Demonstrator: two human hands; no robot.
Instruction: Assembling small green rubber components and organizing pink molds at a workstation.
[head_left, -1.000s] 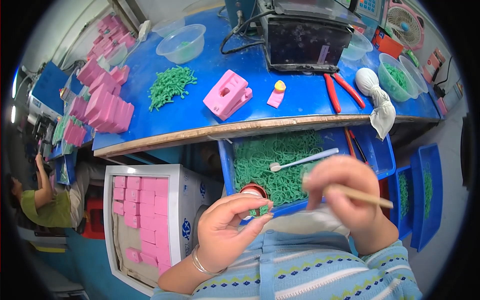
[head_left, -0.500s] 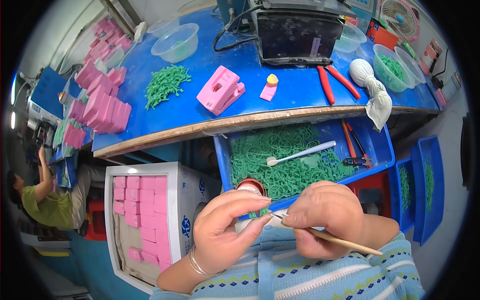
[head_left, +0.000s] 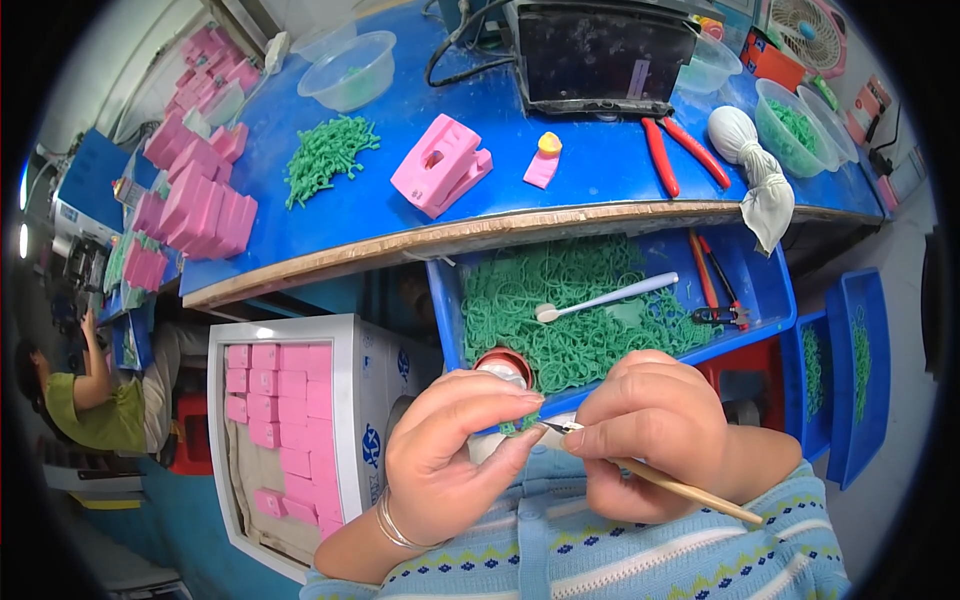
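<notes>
Between the thumb and fingertips of my left hand [head_left: 450, 460] is a small green wax piece [head_left: 519, 425], mostly covered by the fingers. My right hand [head_left: 650, 430] grips a wooden-handled carving tool [head_left: 690, 488], its thin dark metal tip touching or very near the green piece. Just beyond both hands, a blue drawer tray [head_left: 770, 300] holds a heap of green wax strands [head_left: 550, 350]. On that heap lies a white-handled brush [head_left: 620, 293]. A small round red-rimmed container [head_left: 505, 365] stands by my left fingertips.
The blue bench [head_left: 330, 235] carries a pink mould block [head_left: 437, 170], a pile of green pieces [head_left: 330, 155], red-handled pliers [head_left: 658, 160] and a white cloth pouch [head_left: 750, 165]. A white box of pink blocks [head_left: 335, 450] stands at left; another person [head_left: 100, 400] sits beyond it.
The carving tool's tip has shifted slightly at the green piece, and my right fingers have moved a little. My view has shifted slightly; the left hand keeps its hold.
</notes>
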